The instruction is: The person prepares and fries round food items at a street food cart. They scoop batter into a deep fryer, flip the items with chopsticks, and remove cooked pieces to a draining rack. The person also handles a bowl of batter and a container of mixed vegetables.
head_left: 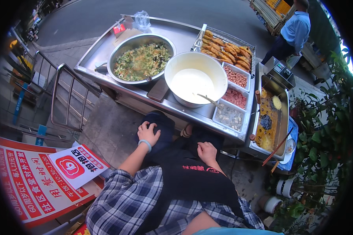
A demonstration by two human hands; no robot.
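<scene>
My left hand (148, 134) rests on my left knee, fingers bent and spread, holding nothing; a pale blue band circles its wrist. On my other thigh lies my right hand (207, 152), its fingers curled in with nothing showing in them. In front stands a metal cart. It carries a steel bowl (143, 58) of chopped green filling and a large white pot (174, 84) of white batter with a ladle handle (208, 98) leaning on its rim. Beside the pot, white trays hold peanuts (235, 76), pink minced meat (234, 97) and small greyish pieces (228, 116).
A rack of golden fried cakes (227, 51) stands behind the trays. To the right, a fryer (267, 117) of oil holds frying pieces; long chopsticks (278, 145) lean on its edge. A person (296, 31) stands beyond. Left are a metal railing (68, 98) and a red-and-white sign (39, 184).
</scene>
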